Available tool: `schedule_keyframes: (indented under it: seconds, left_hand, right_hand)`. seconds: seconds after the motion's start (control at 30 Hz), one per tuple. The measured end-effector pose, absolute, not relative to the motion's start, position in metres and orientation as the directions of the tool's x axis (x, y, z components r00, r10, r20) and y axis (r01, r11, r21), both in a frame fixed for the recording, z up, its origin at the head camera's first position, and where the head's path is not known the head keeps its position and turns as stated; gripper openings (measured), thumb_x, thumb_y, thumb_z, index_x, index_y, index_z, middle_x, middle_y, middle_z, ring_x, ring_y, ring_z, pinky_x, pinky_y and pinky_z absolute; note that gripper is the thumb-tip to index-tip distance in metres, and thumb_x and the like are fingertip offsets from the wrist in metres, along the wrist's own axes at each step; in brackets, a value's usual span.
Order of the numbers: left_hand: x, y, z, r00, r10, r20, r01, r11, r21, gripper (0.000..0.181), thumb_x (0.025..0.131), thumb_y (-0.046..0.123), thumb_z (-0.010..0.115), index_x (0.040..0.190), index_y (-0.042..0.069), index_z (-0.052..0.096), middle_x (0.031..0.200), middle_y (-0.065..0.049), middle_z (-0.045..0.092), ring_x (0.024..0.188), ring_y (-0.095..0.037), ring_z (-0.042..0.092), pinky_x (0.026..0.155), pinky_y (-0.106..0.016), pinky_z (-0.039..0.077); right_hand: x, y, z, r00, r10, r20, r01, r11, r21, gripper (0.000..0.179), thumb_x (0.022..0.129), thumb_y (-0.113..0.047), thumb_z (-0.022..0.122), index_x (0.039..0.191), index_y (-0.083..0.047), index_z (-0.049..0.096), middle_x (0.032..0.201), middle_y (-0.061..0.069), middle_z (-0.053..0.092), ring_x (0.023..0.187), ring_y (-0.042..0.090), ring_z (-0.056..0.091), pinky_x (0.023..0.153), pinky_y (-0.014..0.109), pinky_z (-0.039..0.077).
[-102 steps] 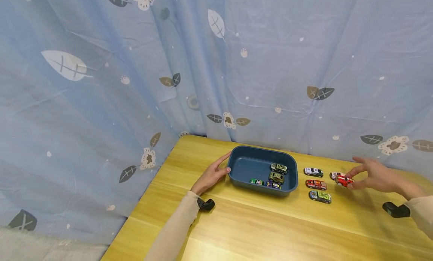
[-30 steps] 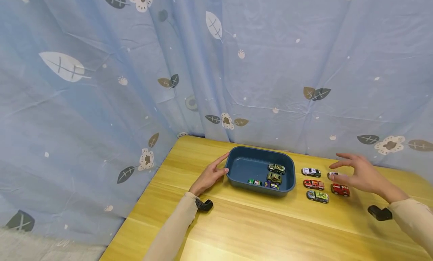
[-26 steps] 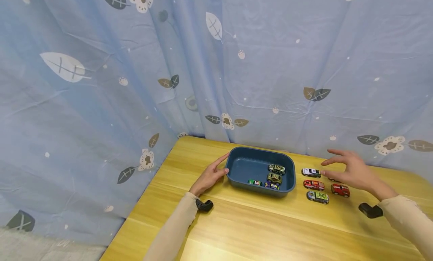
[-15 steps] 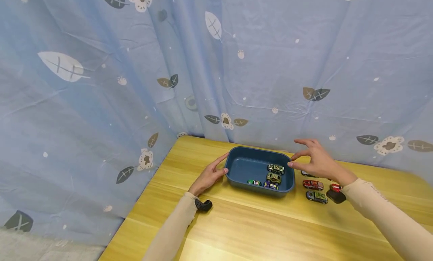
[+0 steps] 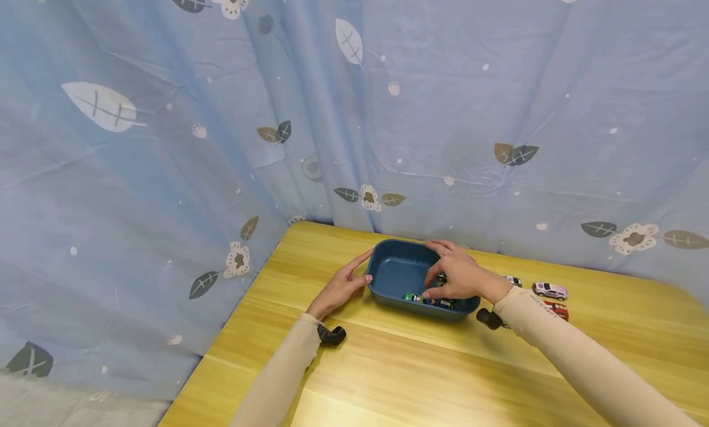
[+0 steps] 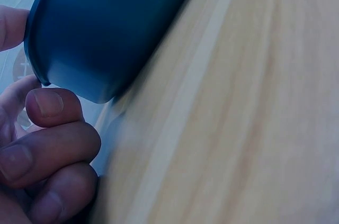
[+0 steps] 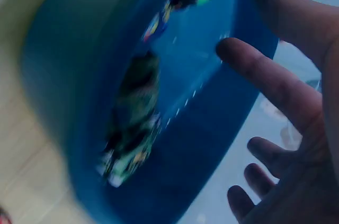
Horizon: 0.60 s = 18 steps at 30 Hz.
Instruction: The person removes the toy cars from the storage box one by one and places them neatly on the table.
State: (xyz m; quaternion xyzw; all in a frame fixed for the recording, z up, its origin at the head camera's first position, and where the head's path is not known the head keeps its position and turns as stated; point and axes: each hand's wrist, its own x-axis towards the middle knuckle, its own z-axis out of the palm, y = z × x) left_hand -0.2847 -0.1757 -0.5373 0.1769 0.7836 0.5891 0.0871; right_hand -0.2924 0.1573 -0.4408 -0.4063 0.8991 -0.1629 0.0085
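My left hand [image 5: 341,290] touches the left end of a dark blue plastic box [image 5: 390,298], its thumb and index finger at the outer wall and rim. In the left wrist view the other fingers are bent beside the box. My right hand [image 5: 461,275] is inside the box's right half. Its thumb and index finger are spread apart in the right wrist view, with nothing between them. Beneath it lie a green toy car [image 5: 410,297], a purple toy car [image 5: 441,303] and two camouflage toy cars [image 7: 142,83], partly hidden by the hand in the head view.
Right of the box, a pale toy car [image 5: 551,290], a red toy car [image 5: 556,310] and a white-and-green toy car [image 5: 512,281] stand on the wooden table [image 5: 388,365]. The right forearm covers others there. A blue patterned curtain [image 5: 443,107] hangs behind.
The right hand has set the red toy car down on the table, let go of it, and moved left over the cars into the box. The left hand has stayed put.
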Motion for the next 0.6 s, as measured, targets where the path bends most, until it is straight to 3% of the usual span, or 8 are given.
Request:
schedule_keyframes:
  seconds: [0.23, 0.6]
  left_hand:
    - [-0.283, -0.176, -0.539, -0.919, 0.387, 0.079, 0.187, 0.251, 0.950, 0.064, 0.107, 0.030, 0.065, 0.164, 0.044, 0.038, 0.058, 0.006, 0.034, 0.048, -0.011, 0.032, 0.054, -0.024, 0.032]
    - [-0.284, -0.176, -0.538, -0.923, 0.375, 0.085, 0.189, 0.250, 0.950, 0.062, 0.108, 0.031, 0.064, 0.162, 0.046, 0.040, 0.057, 0.008, 0.033, 0.048, -0.013, 0.030, 0.053, -0.023, 0.030]
  right_hand:
    - [-0.291, 0.140, -0.452, -0.676, -0.737, 0.014, -0.705, 0.640, -0.305, 0.007, 0.086, -0.035, 0.089, 0.088, -0.029, 0.085, 0.163, 0.034, 0.038, 0.151, 0.060, 0.030, 0.110, 0.079, 0.034]
    - [-0.294, 0.137, -0.461, -0.671, -0.742, -0.004, -0.712, 0.646, -0.275, 0.005, 0.086, -0.026, 0.090, 0.089, -0.026, 0.086, 0.158, 0.035, 0.043, 0.147, 0.061, 0.035, 0.106, 0.078, 0.040]
